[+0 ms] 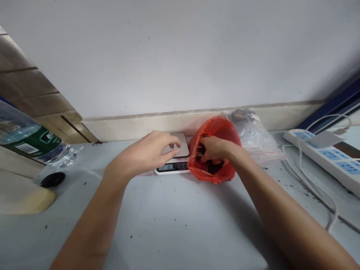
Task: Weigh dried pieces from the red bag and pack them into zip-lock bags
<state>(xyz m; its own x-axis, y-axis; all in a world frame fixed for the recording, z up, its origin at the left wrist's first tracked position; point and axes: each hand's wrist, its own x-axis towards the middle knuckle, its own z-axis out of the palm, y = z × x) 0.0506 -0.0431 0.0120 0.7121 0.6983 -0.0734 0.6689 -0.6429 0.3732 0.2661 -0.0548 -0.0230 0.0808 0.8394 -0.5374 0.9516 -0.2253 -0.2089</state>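
the grey tabletop (157, 210) carries everything you are working with. the bottle (30, 140) on your left is cut off by the picture's edge, and so is the power strip (332, 157) on your right. nearer the middle, the red plastic bag (225, 127) stands open-mouthed in front of the wall, and a clear bag (250, 137) lies behind it, partly covered. your right hand (213, 148) is down inside the red bag; its fingertips are lost among the contents, so i cannot tell whether they have closed on anything. your left hand (149, 152) is spread loosely above the kitchen scale (176, 167), thumb apart from fingers, nothing between them; whether it touches the scale is unclear. the scale sits just left of the red bag, whose side hides its right end. the dark pieces (215, 167) lie in the red bag, too shadowed to identify. judging by your reach, the step in hand is picking among them; the next move calls for a sure pinch and a lift clear of the floppy rim. smallest, the display (170, 167) seems to read zeros, though the digits are faint.
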